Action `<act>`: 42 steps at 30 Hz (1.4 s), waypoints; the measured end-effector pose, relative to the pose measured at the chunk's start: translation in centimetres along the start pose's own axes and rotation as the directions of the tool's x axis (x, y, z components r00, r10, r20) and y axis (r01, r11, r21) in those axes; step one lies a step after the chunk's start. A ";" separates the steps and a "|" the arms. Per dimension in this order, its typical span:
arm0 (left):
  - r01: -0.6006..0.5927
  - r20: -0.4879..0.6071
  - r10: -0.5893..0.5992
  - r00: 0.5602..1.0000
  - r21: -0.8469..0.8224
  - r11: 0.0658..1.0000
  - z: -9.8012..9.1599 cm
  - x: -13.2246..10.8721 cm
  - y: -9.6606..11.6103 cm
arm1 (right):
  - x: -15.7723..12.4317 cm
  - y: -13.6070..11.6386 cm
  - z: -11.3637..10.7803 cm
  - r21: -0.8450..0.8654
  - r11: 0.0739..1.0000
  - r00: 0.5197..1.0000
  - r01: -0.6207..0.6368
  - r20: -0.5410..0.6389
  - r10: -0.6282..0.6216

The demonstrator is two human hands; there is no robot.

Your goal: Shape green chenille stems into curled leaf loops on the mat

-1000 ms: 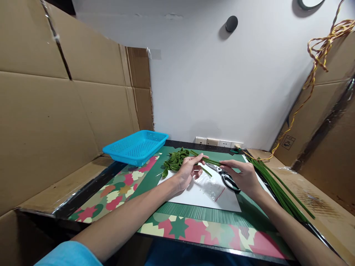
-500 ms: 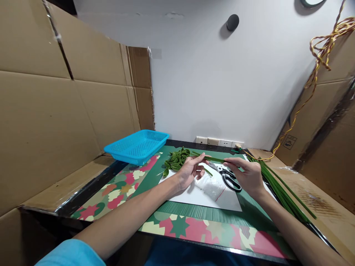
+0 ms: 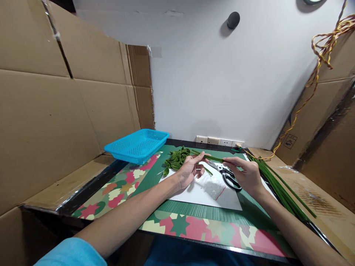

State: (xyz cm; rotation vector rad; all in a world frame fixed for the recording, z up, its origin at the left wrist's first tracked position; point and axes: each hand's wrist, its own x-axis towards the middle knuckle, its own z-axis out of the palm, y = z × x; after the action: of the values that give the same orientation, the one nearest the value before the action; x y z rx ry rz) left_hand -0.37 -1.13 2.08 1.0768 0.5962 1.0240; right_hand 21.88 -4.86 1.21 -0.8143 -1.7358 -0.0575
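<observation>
Above the mat [image 3: 199,211], a green stem [image 3: 215,158] stretched from left hand [image 3: 190,170] to right hand [image 3: 248,174], pinched in both, one end poking past the left.

We count two hands [image 3: 190,171], one blue basket [image 3: 137,146], one pair of scissors [image 3: 220,168], one plastic bag [image 3: 212,186], one white sheet [image 3: 184,195], four wall plates [image 3: 213,140]; the green stems [image 3: 283,192] overlap, so honestly we can't tell.
</observation>
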 end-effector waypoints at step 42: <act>-0.058 -0.029 0.061 0.998 0.077 0.995 -0.2 0.0 -0.5 | 0.0 0.2 -0.3 0.193 0.952 0.969 -0.235 -0.025 0.244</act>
State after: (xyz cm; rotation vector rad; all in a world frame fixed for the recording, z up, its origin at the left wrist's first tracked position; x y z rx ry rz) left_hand -0.37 -1.07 1.53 1.1528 0.6363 1.0787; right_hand 22.26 -4.79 1.26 -0.8690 -1.5579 0.2467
